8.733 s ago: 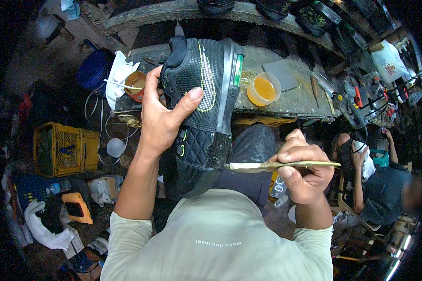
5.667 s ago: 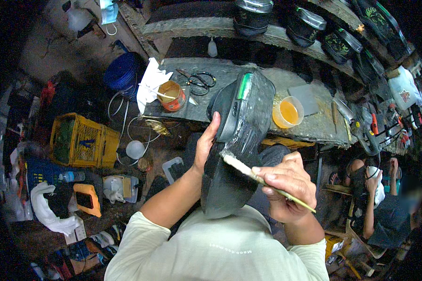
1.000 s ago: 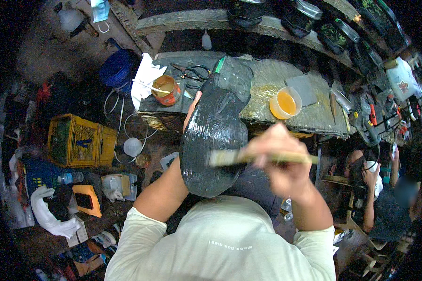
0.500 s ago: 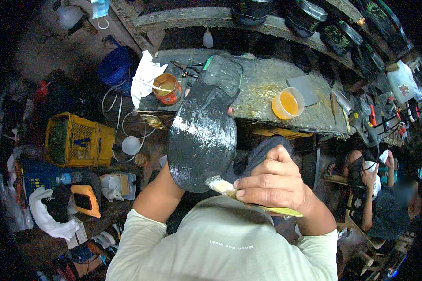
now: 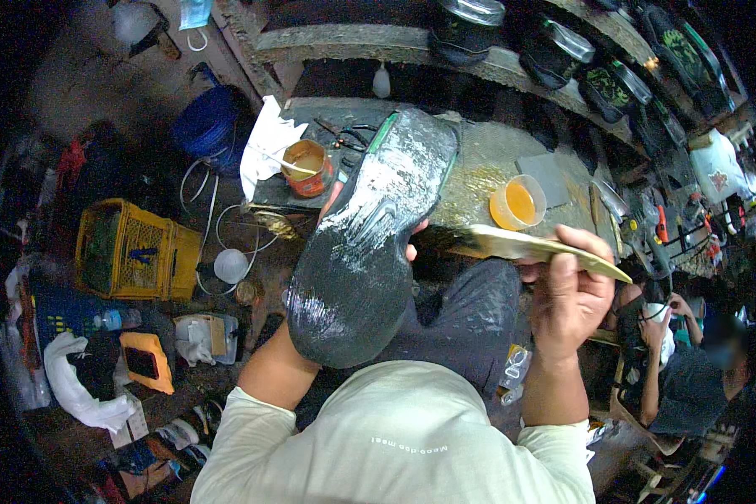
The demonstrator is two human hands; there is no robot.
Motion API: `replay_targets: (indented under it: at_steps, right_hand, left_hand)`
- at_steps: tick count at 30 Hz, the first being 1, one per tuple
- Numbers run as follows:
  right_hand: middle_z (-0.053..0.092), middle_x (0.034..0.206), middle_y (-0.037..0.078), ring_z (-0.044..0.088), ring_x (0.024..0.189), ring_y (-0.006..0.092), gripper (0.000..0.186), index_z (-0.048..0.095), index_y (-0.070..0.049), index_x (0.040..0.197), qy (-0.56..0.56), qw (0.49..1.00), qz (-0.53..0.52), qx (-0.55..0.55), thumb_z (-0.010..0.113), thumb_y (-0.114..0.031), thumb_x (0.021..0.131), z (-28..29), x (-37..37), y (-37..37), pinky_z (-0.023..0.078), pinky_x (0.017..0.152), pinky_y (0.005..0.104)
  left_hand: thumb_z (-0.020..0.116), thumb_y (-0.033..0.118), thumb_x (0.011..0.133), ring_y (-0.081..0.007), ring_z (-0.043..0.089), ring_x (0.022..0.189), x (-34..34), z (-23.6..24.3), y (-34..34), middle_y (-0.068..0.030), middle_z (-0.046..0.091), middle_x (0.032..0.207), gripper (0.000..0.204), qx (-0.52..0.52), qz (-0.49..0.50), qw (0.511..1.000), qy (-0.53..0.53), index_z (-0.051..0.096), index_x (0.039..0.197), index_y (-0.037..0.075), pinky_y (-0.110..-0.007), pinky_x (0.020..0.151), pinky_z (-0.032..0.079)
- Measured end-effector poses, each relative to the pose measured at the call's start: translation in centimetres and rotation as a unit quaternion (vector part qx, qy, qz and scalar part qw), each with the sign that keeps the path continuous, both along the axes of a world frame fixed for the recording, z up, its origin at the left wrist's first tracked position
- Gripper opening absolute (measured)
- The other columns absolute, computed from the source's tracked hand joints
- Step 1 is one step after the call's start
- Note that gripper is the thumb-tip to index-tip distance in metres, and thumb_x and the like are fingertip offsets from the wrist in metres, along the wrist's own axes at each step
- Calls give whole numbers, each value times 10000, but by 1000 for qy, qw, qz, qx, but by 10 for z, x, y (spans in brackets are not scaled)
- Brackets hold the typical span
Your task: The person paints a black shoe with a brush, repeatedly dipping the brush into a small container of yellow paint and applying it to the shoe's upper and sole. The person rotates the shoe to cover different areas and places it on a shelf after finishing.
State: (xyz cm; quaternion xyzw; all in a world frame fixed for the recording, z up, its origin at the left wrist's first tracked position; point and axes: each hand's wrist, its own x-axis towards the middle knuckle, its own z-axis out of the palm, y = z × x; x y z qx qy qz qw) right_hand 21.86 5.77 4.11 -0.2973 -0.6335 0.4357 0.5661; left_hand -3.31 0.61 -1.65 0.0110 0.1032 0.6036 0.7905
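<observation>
By the front edge of the worktop point(image 5: 483, 151), our right hand point(image 5: 569, 296) pinches a brush point(image 5: 512, 244) near the cup point(image 5: 517, 202); our left hand point(image 5: 412, 251) clasps the upturned shoe point(image 5: 357, 273), which hides that edge beside the can point(image 5: 312, 181).

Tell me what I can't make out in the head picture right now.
- Left fingers, head view: mostly hidden behind the black shoe; only bits show at its edges.
- The shoe's upper, head view: hidden by its own sole, which faces the camera.
- Tip of the brush, head view: blurred and dark.
- Blue mask, head view: cut off by the upper edge.
</observation>
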Motion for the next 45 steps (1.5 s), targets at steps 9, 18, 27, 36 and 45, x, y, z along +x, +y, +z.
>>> replay_targets:
  at_steps: [9,18,27,36,45]
  right_hand:
    - [716,1001,175,689,901,243,298,635,-7,1082,49,998,-28,-29,492,-269,1091,-22,11,26,533,883,385]
    - [746,924,106,705,836,173,254,681,0,1141,38,976,4,-214,645,-223,1024,-82,-4,49,594,746,330]
    - [738,1060,70,671,874,136,251,717,-27,1116,-59,964,47,-257,776,-150,905,-80,-19,59,544,772,279]
    - [626,1343,87,627,1040,145,940,497,-44,1442,-212,850,464,-134,937,-32,612,-45,-40,61,567,847,335]
    - [676,1004,111,634,754,200,445,591,-22,1216,-55,979,77,-180,738,-91,801,-38,-19,39,509,606,328]
  left_hand:
    - [335,529,1071,-457,706,964,-18,-10,-5,-377,471,1438,715,93,-32,995,18,361,1529,-18,-460,710,638]
    - [257,639,1046,-582,650,1040,-33,-18,-11,-409,306,1537,793,87,-118,989,-20,233,1607,78,-500,653,635]
    - [454,535,1018,-718,460,1174,-55,-47,-7,-362,-53,1623,867,62,-301,910,-277,33,1629,86,-663,761,590]
    - [396,536,1044,-763,296,1285,-55,-47,-14,-207,-117,1683,782,-90,-465,781,-407,17,1648,215,-842,913,405]
    - [442,569,1025,-510,426,1386,-59,45,20,-225,394,1570,776,185,-244,951,-41,240,1596,83,-654,1121,338]
